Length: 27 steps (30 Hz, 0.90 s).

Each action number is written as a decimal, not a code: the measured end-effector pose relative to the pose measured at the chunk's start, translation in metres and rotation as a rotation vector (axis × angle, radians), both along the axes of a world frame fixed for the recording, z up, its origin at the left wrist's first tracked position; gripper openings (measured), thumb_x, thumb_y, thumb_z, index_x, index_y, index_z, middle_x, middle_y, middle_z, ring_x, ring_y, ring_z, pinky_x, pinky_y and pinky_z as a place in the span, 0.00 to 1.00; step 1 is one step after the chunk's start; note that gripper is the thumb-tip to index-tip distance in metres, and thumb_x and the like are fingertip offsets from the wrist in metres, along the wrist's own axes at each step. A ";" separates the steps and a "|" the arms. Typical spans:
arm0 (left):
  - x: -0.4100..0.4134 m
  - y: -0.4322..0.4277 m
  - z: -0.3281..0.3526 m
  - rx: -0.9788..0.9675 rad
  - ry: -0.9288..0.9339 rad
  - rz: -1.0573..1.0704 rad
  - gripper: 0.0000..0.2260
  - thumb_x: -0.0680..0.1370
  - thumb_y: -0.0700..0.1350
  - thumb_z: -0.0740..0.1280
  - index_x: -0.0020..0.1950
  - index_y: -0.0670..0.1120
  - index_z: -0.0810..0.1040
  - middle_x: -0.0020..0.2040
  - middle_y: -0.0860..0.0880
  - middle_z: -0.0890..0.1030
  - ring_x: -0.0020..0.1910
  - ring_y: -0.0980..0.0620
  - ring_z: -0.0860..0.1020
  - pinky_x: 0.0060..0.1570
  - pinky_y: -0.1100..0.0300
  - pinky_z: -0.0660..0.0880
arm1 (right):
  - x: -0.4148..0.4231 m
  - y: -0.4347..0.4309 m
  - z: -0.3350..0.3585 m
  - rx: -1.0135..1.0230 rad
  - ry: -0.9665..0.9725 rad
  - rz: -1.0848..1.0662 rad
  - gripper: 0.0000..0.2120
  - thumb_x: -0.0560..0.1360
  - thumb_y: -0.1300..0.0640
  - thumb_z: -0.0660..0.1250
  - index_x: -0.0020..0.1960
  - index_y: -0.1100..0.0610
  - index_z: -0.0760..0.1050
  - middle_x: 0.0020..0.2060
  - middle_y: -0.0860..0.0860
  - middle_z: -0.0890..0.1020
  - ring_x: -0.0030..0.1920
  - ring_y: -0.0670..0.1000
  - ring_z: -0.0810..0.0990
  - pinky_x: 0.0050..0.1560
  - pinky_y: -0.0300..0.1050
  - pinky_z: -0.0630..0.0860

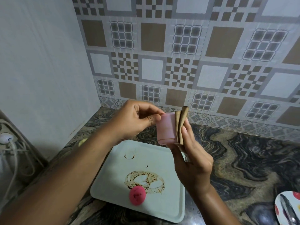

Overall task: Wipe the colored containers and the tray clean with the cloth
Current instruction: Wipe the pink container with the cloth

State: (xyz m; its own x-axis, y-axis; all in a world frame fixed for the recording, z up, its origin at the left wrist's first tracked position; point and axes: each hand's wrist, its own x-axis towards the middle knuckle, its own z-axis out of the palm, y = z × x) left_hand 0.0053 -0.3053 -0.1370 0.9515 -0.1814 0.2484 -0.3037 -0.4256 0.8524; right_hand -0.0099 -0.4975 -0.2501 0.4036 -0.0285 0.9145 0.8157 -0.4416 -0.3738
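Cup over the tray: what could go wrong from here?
The left hand only pinches the cup at one end, so pressure from the cloth in the right hand may knock it loose. The tray below bears a brown smear; setting the wiped cup there would dirty it again.

dim, even indoor light; soft shadows under arms; wide-angle bend at edges; tiles slightly blurred, maybe motion.

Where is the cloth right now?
In the head view, the folded brown cloth sits centre-frame in the right hand, pressed against the pink container, above the tray.
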 end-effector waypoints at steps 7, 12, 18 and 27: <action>-0.010 -0.013 0.007 0.099 -0.135 0.097 0.06 0.75 0.45 0.74 0.51 0.52 0.86 0.43 0.58 0.86 0.44 0.62 0.82 0.46 0.67 0.79 | -0.008 0.015 -0.004 -0.148 -0.027 -0.058 0.18 0.77 0.69 0.69 0.66 0.70 0.74 0.68 0.69 0.73 0.70 0.62 0.75 0.69 0.52 0.76; -0.007 0.004 0.015 0.035 -0.057 -0.034 0.09 0.76 0.38 0.71 0.53 0.50 0.85 0.48 0.56 0.87 0.49 0.60 0.83 0.51 0.64 0.80 | -0.009 0.011 0.007 -0.084 -0.072 -0.096 0.20 0.75 0.70 0.72 0.65 0.71 0.73 0.68 0.66 0.74 0.70 0.58 0.77 0.69 0.47 0.76; -0.003 0.009 0.010 -0.045 0.018 -0.060 0.08 0.76 0.39 0.72 0.53 0.47 0.85 0.47 0.52 0.87 0.51 0.55 0.84 0.53 0.56 0.81 | -0.010 0.015 0.004 -0.099 -0.032 -0.074 0.18 0.77 0.68 0.71 0.65 0.71 0.74 0.67 0.68 0.74 0.70 0.59 0.76 0.69 0.47 0.75; -0.022 0.004 0.031 -0.038 -0.081 -0.150 0.12 0.76 0.36 0.70 0.59 0.45 0.84 0.53 0.53 0.86 0.55 0.61 0.82 0.55 0.65 0.78 | -0.014 0.017 0.009 -0.074 -0.085 -0.042 0.17 0.81 0.65 0.65 0.69 0.66 0.69 0.66 0.70 0.73 0.71 0.57 0.75 0.68 0.44 0.76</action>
